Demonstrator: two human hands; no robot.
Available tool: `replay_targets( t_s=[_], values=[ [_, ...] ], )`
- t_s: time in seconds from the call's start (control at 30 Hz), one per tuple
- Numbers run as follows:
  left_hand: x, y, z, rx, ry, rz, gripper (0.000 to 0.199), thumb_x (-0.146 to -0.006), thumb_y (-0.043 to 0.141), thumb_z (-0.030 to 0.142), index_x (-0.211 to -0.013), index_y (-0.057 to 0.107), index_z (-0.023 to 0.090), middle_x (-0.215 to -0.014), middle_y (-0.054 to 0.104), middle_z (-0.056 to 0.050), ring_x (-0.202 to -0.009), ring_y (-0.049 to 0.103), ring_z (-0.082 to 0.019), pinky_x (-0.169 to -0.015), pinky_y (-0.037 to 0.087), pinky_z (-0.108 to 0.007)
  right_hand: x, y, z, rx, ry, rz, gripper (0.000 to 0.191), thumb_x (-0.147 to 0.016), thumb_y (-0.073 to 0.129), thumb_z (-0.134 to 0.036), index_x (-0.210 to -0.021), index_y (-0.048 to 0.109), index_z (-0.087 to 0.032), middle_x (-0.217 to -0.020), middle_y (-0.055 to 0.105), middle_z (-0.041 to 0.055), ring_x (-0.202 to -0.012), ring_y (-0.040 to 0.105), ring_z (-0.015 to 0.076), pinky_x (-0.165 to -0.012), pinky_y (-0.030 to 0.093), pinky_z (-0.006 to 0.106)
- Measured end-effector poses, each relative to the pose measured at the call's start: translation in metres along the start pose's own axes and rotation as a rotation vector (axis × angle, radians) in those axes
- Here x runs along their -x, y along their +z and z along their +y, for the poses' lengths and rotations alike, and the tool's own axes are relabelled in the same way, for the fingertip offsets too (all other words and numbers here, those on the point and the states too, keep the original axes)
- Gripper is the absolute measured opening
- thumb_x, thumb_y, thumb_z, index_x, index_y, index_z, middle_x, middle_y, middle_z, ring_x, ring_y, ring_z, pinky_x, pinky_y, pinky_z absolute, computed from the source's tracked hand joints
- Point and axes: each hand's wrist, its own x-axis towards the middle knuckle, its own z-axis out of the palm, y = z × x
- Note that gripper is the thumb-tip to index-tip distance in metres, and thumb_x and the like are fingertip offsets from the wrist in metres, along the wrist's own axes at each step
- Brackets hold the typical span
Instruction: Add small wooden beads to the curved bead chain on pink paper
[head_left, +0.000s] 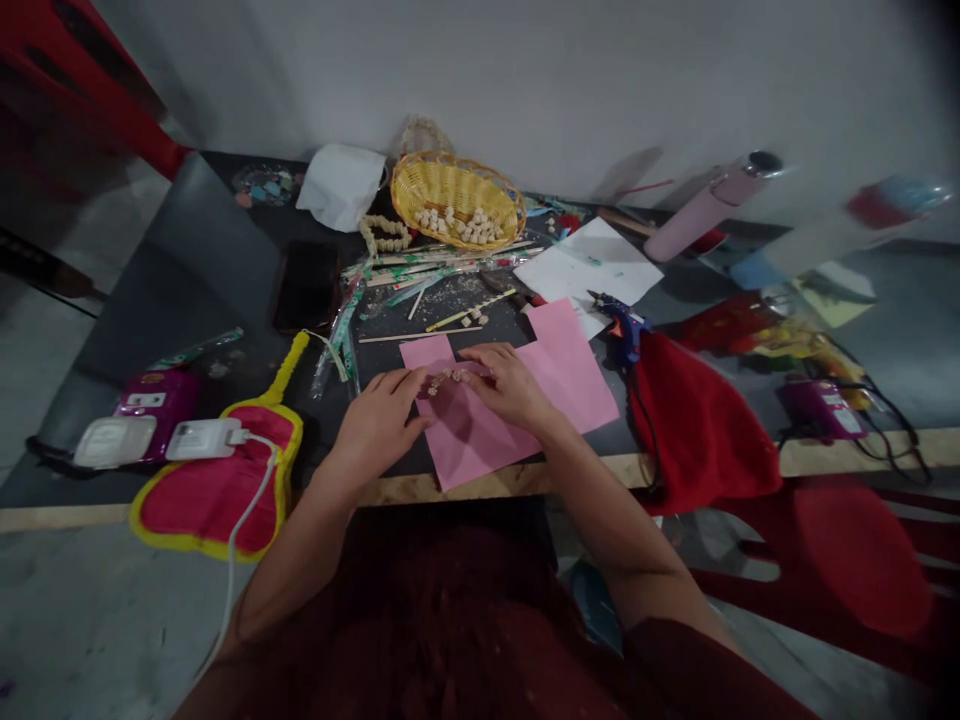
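A short curved row of small beige cubes (448, 377) spans the gap between my hands, just over a cut piece of pink paper (484, 455). My left hand (381, 422) has its fingers curled in at the row's left end. At the other end, the thumb and fingers of my right hand (511, 388) close on the row. Fingers hide both ends of it. A few loose cubes (474, 318) and a thin yellow stick (469, 311) lie beyond my hands, close to plain wooden sticks.
A yellow wicker basket (420, 190) with beige cubes stands at the back. A blue glue gun (626, 325) lies right of the paper, beside red cloth (690, 430). On the left are a phone (307, 285), a fan (225, 500) and a purple power socket (161, 395). A pink bottle (705, 210) stands back right.
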Motion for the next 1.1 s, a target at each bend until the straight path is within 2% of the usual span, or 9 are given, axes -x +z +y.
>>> replay_targets(
  t_s=[0.17, 0.33, 0.5, 0.6, 0.77, 0.97, 1.1],
  values=[
    [-0.002, -0.008, 0.003, 0.018, -0.013, -0.019, 0.057, -0.096, 0.064, 0.027, -0.150, 0.051, 0.014, -0.144, 0.064, -0.018, -0.130, 0.063, -0.034, -0.110, 0.053, -0.049, 0.001, 0.000, 0.004, -0.033, -0.023, 0.029, 0.026, -0.101, 0.059, -0.030, -0.123, 0.070, -0.022, -0.121, 0.078, 0.0122, -0.116, 0.071, 0.0289, -0.104, 0.053, 0.052],
    [-0.011, -0.028, 0.015, 0.005, -0.015, -0.054, 0.053, -0.097, 0.063, 0.028, -0.147, 0.053, 0.016, -0.141, 0.066, -0.016, -0.127, 0.065, -0.033, -0.108, 0.054, -0.047, 0.001, -0.003, 0.001, -0.060, -0.008, 0.035, 0.030, -0.104, 0.049, -0.025, -0.123, 0.071, -0.022, -0.120, 0.079, 0.0117, -0.115, 0.071, 0.0271, -0.104, 0.054, 0.051],
    [-0.031, -0.043, 0.023, 0.010, 0.039, 0.036, 0.057, -0.099, 0.066, 0.035, -0.150, 0.053, 0.013, -0.147, 0.062, -0.017, -0.136, 0.060, -0.034, -0.115, 0.049, -0.048, 0.000, -0.005, 0.000, -0.067, -0.013, 0.022, 0.030, -0.105, 0.045, -0.023, -0.119, 0.070, -0.019, -0.117, 0.079, 0.0137, -0.112, 0.071, 0.0270, -0.101, 0.055, 0.049],
    [-0.040, -0.037, 0.018, 0.044, 0.056, 0.095, 0.057, -0.101, 0.063, 0.037, -0.151, 0.052, 0.013, -0.146, 0.063, -0.017, -0.136, 0.060, -0.034, -0.115, 0.049, -0.049, 0.000, -0.005, 0.001, -0.064, -0.009, 0.016, 0.029, -0.104, 0.044, -0.019, -0.118, 0.070, -0.019, -0.115, 0.079, 0.0135, -0.111, 0.071, 0.0263, -0.100, 0.055, 0.047],
    [-0.044, -0.021, 0.006, 0.088, 0.083, 0.119, 0.057, -0.101, 0.065, 0.038, -0.151, 0.054, 0.014, -0.147, 0.064, -0.016, -0.137, 0.059, -0.032, -0.119, 0.046, -0.049, 0.001, -0.005, 0.001, -0.047, -0.018, 0.021, 0.033, -0.102, 0.042, -0.016, -0.120, 0.069, -0.019, -0.117, 0.078, 0.0145, -0.111, 0.071, 0.0270, -0.100, 0.055, 0.049],
    [-0.044, -0.014, 0.000, 0.143, 0.120, 0.061, 0.062, -0.098, 0.068, 0.038, -0.153, 0.050, 0.016, -0.153, 0.060, -0.015, -0.144, 0.054, -0.031, -0.122, 0.042, -0.050, 0.002, -0.006, 0.001, -0.063, 0.019, 0.033, 0.033, -0.107, 0.041, -0.027, -0.123, 0.070, -0.021, -0.120, 0.078, 0.0128, -0.115, 0.071, 0.0268, -0.102, 0.057, 0.051],
    [-0.043, -0.013, -0.001, 0.138, 0.114, 0.017, 0.055, -0.094, 0.071, 0.033, -0.145, 0.057, 0.018, -0.151, 0.061, -0.014, -0.142, 0.054, -0.031, -0.122, 0.043, -0.050, 0.005, -0.016, -0.002, -0.068, 0.043, 0.048, 0.033, -0.108, 0.041, -0.027, -0.127, 0.067, -0.022, -0.124, 0.076, 0.0127, -0.119, 0.069, 0.0265, -0.104, 0.057, 0.051]
  ],
)
